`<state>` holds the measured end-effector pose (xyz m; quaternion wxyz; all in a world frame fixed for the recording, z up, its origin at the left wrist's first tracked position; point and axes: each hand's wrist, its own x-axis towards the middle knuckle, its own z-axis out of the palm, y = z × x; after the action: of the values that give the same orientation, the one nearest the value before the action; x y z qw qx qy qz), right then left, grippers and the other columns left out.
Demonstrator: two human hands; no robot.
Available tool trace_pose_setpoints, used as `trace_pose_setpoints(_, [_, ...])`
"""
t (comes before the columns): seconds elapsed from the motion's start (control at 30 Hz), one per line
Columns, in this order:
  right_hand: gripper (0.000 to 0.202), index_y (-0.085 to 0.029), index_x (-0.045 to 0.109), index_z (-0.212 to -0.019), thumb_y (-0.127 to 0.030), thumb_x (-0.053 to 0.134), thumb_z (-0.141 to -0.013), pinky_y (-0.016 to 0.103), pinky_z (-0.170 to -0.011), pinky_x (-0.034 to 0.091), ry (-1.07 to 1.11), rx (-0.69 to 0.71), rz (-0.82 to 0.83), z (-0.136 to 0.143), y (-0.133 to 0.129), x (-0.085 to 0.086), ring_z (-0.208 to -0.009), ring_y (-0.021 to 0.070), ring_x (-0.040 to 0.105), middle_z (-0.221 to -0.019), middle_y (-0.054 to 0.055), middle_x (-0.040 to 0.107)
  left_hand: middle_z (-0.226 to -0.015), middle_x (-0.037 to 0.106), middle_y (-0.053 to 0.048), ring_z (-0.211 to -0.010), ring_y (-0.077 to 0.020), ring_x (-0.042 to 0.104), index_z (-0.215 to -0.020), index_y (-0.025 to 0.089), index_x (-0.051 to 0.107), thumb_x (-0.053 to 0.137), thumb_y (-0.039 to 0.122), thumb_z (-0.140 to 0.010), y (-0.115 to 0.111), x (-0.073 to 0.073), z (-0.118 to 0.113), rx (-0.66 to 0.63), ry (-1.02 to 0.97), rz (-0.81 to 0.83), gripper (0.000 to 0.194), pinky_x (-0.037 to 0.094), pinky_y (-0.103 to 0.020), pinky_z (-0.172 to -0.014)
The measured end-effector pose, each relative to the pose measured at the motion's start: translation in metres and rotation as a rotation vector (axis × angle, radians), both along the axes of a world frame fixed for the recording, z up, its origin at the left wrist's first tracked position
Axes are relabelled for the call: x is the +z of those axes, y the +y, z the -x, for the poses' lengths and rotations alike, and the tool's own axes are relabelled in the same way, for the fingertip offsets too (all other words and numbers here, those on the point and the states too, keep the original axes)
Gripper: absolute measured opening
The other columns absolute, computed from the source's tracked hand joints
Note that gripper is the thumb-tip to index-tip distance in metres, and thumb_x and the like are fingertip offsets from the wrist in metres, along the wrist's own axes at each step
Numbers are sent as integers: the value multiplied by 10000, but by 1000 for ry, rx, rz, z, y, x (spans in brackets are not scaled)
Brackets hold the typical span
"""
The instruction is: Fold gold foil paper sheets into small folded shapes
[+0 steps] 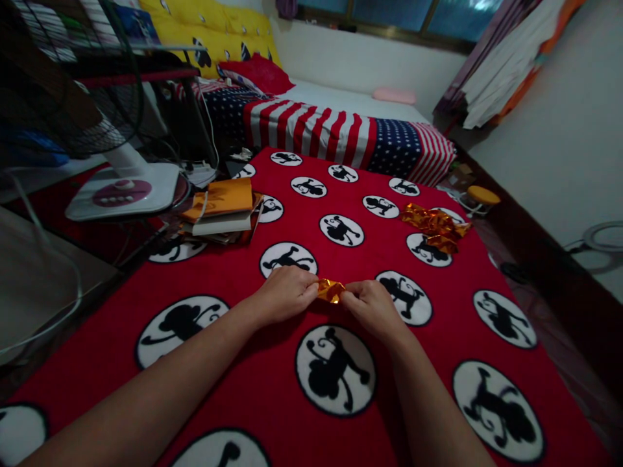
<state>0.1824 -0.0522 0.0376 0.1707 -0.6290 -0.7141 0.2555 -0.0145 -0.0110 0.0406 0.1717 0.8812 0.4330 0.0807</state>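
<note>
Between my two hands a small piece of shiny gold-orange foil is held above the red cloth, crumpled and pinched at both ends. My left hand grips its left end with the fingers closed. On the other end, my right hand is closed in the same way. Over to the right on the cloth lies a heap of crumpled foil of the same colour. At the left edge sits a pile of flat orange and white sheets, loosely stacked.
A white fan base with a wire cage stands at the left beside the pile. Behind the cloth is a bed with a striped and starred cover. A yellow stool stands at the right, near the wall.
</note>
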Motion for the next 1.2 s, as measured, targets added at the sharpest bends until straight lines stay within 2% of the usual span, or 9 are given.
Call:
trace_pose_setpoints(0.2, [323, -189, 429, -480, -284, 463, -786, 283, -479, 154, -1, -24, 15, 0, 0, 1, -438, 96, 351, -446, -26, 379, -780, 700, -76, -690, -194, 593, -752, 178, 683, 386, 297, -901, -1, 0, -1, -20, 21, -8, 352, 305, -284, -599])
trace_pose_setpoints(0.37, [313, -186, 451, -478, -271, 461, -779, 286, -477, 148, 30, 46, 60, -1, 0, 2, -429, 91, 341, -449, -27, 391, -748, 690, -73, -661, -191, 584, -739, 177, 675, 361, 290, -913, -1, 1, -2, 44, 26, 2, 377, 298, -283, -584])
trace_pose_setpoints(0.47, [308, -188, 421, -480, -261, 457, -777, 285, -480, 151, 26, 7, 37, -1, 0, 1, -432, 89, 338, -451, -33, 359, -748, 688, -68, -669, -191, 580, -731, 182, 673, 378, 289, -907, -1, 2, -1, -9, 11, 10, 359, 295, -283, -589])
trace_pose_setpoints(0.53, [312, -187, 408, -475, -264, 465, -773, 286, -479, 148, 25, 30, 50, -1, 0, 1, -431, 86, 329, -450, -35, 351, -737, 684, -67, -658, -188, 573, -719, 180, 664, 379, 281, -903, 0, 2, -1, 4, 8, 15, 354, 280, -283, -579])
trace_pose_setpoints(0.6, [318, -185, 417, -474, -272, 464, -776, 286, -476, 147, 36, 52, 68, -2, 0, 1, -431, 86, 329, -450, -34, 360, -723, 679, -65, -637, -181, 565, -713, 178, 655, 369, 275, -905, 0, 2, 0, 36, 5, 27, 358, 262, -281, -567])
trace_pose_setpoints(0.73, [298, -181, 462, -477, -262, 460, -764, 282, -471, 158, 37, 5, 72, -3, 0, 1, -431, 89, 351, -444, -29, 390, -736, 683, -56, -663, -182, 577, -718, 183, 654, 377, 282, -902, -1, 0, -1, -18, -8, 29, 347, 267, -283, -578])
trace_pose_setpoints(0.87, [282, -177, 490, -478, -249, 464, -749, 282, -466, 154, 47, 33, 91, -3, 1, 1, -426, 87, 349, -440, -26, 414, -719, 676, -57, -652, -186, 573, -714, 184, 648, 355, 278, -904, -1, -1, -2, 48, 13, 15, 362, 248, -292, -564])
trace_pose_setpoints(1.0, [292, -176, 489, -486, -258, 461, -765, 274, -466, 165, 73, -6, 80, -4, 1, -1, -435, 88, 365, -443, -29, 409, -718, 674, -46, -648, -181, 571, -700, 190, 638, 364, 291, -902, -2, 0, -2, 2, 3, 23, 355, 243, -293, -563])
trace_pose_setpoints(1.2, [305, -176, 488, -500, -279, 474, -787, 251, -458, 190, 127, 23, 105, -4, 2, -2, -448, 89, 367, -454, -35, 409, -708, 673, -49, -636, -177, 568, -719, 190, 648, 343, 278, -905, -2, 0, -2, 78, 6, -12, 368, 226, -294, -553])
